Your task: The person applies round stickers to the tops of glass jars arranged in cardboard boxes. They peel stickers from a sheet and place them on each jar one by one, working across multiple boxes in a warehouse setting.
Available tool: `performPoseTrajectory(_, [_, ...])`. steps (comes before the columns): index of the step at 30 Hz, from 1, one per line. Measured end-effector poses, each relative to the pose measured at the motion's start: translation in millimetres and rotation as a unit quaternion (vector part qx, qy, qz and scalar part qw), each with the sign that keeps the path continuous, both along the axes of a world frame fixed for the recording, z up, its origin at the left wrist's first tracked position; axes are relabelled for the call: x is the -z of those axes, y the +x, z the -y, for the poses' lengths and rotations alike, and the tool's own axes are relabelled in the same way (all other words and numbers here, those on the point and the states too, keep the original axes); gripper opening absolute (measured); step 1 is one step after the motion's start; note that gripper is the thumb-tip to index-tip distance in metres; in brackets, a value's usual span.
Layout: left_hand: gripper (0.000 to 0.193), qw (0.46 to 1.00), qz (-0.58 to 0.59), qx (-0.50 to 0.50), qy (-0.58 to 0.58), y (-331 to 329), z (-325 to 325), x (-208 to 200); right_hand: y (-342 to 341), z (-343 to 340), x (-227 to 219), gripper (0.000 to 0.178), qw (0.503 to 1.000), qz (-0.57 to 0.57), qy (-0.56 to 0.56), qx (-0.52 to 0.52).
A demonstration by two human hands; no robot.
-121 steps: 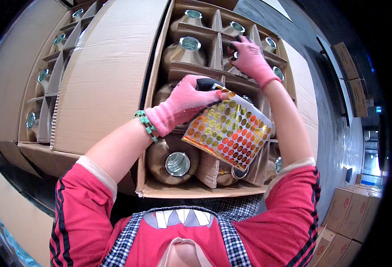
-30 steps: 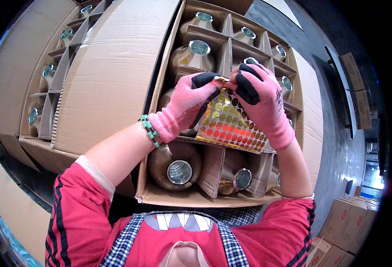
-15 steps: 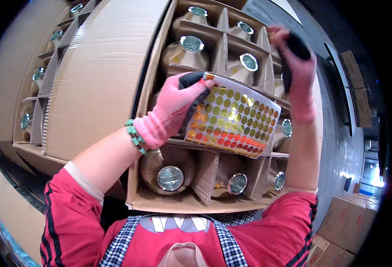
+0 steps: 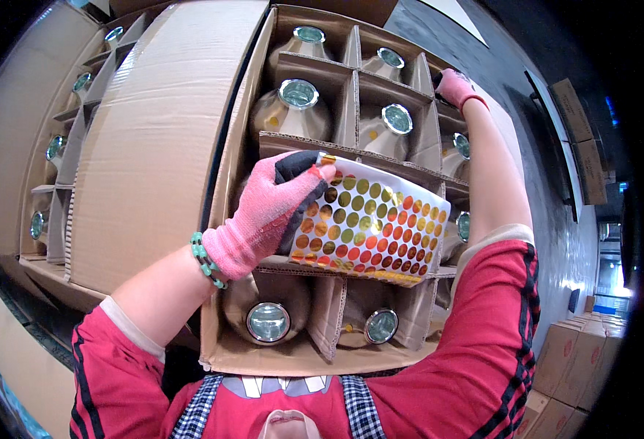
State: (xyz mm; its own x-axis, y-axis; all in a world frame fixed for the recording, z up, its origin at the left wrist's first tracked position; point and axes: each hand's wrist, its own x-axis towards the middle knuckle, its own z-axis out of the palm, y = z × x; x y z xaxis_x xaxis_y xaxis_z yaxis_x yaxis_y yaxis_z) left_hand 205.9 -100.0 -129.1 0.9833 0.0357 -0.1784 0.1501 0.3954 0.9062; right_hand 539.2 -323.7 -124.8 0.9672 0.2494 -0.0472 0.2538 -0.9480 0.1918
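Your sheet of round metallic stickers (image 4: 372, 225) hangs over the divided cardboard carton (image 4: 293, 361), its long axis slanting slightly down rightward from your left hand (image 4: 260, 208), which pinches its upper-left corner. Your right hand (image 4: 457, 89) is at the carton's far-right corner, fingers mostly hidden; its opening and hold can't be told.

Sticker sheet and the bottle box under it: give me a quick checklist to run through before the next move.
1. Left hand gripping the sticker sheet near its corner: ok.
2. Sticker sheet clear of the box: not ok, it hangs over part of it.
3. Right hand holding anything: cannot tell, its grip is hidden at the box's far right.
4. Gold dot visible on the middle bottle just beyond the sheet: ok.
5. Near left bottle with mouth uncovered: ok.
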Motion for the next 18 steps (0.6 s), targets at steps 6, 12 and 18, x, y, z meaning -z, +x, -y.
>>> performPoseTrajectory(6, [0.018, 1.000, -0.009, 0.010, -0.014, -4, 0, -4, -13, -11, -1, 0.027, 0.997, 0.052, -0.060, -0.004])
performPoseTrajectory(12, [0.016, 0.999, 0.023, 0.009, -0.030, -2, 1, -2, -17, -6, 6, 0.023, 0.976, 0.207, -0.072, 0.019])
performPoseTrajectory(18, [0.015, 0.998, 0.033, 0.004, -0.047, 3, 5, 1, -69, 3, -19, 0.032, 0.890, 0.142, 0.433, -0.018])
